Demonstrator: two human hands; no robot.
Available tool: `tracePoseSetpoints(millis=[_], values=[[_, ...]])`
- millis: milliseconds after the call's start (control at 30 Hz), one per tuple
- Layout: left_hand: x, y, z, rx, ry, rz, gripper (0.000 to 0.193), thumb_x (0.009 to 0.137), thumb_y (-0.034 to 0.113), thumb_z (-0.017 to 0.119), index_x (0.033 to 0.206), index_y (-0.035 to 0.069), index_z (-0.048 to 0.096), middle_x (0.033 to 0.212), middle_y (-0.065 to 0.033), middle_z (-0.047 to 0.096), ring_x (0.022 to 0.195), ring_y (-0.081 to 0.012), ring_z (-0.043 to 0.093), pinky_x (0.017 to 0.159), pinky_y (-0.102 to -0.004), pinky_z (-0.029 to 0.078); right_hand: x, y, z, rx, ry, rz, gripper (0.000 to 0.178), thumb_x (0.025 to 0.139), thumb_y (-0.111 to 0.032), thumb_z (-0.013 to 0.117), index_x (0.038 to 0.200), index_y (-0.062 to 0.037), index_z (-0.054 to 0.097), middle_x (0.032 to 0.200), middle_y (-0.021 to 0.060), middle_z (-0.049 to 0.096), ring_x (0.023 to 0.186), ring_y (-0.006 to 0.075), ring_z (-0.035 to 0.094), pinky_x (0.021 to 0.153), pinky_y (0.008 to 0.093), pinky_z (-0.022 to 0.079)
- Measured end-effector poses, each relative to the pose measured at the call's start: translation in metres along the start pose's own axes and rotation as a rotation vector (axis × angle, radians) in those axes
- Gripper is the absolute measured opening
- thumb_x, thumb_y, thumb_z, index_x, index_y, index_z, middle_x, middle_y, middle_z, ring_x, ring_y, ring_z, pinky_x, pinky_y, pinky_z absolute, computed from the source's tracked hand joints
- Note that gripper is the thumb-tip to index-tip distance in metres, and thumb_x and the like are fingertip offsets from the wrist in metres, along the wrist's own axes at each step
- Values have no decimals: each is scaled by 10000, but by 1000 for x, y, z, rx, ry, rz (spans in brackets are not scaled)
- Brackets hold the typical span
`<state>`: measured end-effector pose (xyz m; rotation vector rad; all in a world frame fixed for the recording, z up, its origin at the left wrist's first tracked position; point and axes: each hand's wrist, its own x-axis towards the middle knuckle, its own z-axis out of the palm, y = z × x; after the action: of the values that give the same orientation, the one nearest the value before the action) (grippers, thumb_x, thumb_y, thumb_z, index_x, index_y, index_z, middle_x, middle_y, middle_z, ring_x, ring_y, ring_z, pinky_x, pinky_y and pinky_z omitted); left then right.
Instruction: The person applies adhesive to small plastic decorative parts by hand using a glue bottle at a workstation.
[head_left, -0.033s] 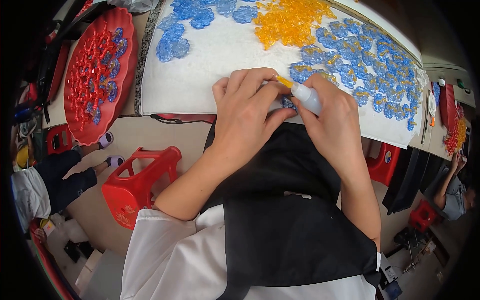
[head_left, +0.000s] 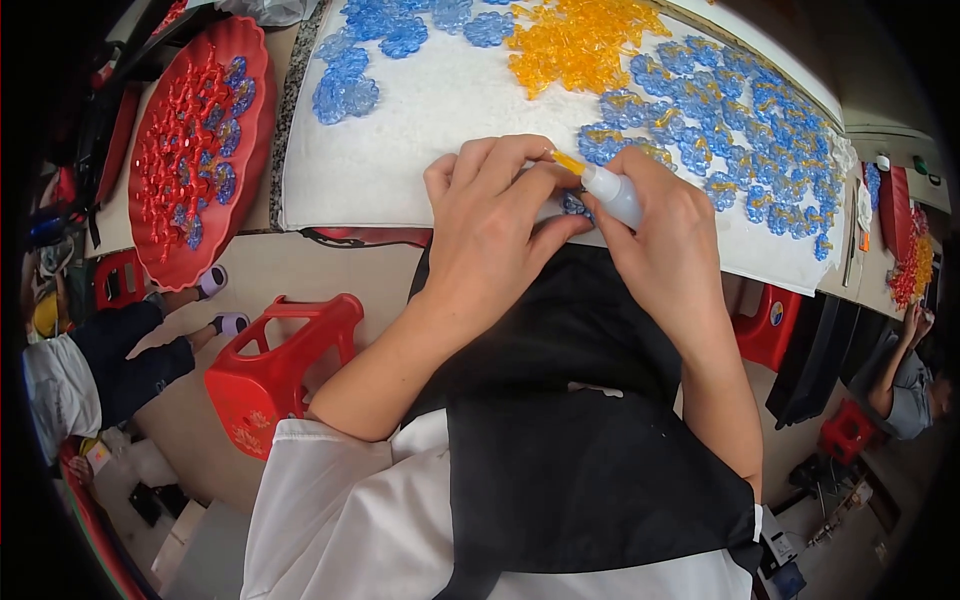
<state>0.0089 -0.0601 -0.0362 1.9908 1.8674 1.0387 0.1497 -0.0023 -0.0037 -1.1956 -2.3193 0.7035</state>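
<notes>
My right hand [head_left: 668,215] is wrapped round a small white squeeze bottle [head_left: 618,196], tipped so its nozzle end points up and left. Between the fingertips of my left hand [head_left: 497,225] is an orange translucent plastic piece [head_left: 568,162], close against the bottle's tip. Below the nozzle, a bit of a blue translucent flower-shaped piece [head_left: 575,205] shows between the two hands; the rest of it is hidden, and whether a finger grips it I cannot tell. Both hands are over the near edge of the white-covered table [head_left: 410,150].
An orange pile of small plastic pieces [head_left: 580,45] lies at the back. Blue flowers with orange centres [head_left: 700,110] spread to the right; plain blue flowers [head_left: 345,95] lie left. A red scalloped tray [head_left: 255,130] holds red and blue pieces. Red stools [head_left: 280,350] and other people are around.
</notes>
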Motion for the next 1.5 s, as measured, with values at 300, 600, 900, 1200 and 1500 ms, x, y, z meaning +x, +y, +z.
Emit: tracePoseSetpoints(millis=[300,600,900,1200,1500], values=[[-2,0,2,19,48,29,307,612,185,750,880,102,626,1013,1,526,978,-195,466,822,-357,286,5,2,-8,82,-51,24,149,690,-26,648,786,27,547,692,199,582,701,370,584,616,406,464],[-7,2,4,38,57,-9,312,623,191,750,898,114,625,1015,-6,532,986,-191,466,823,-363,272,11,7,-10,8,-112,-26,172,761,-122,657,824,16,577,674,182,588,611,316,592,556,344,442],[-6,5,5,38,75,-46,280,618,176,752,867,110,640,1005,-4,540,991,-198,464,824,-379,265,13,8,-8,48,-114,-71,154,751,-91,645,786,21,546,657,188,558,625,360,558,544,370,418],[-7,8,7,53,97,-56,287,613,161,755,867,95,640,975,-22,534,1003,-207,458,843,-377,264,12,4,-7,-7,-84,-131,123,710,-34,630,742,34,532,665,210,560,672,382,566,592,410,440],[-9,8,9,44,142,-52,295,606,141,757,870,95,635,964,-15,537,1001,-213,456,849,-366,265,13,2,-4,-36,-54,-144,99,684,-21,617,704,37,539,671,213,583,688,370,591,631,427,464]])
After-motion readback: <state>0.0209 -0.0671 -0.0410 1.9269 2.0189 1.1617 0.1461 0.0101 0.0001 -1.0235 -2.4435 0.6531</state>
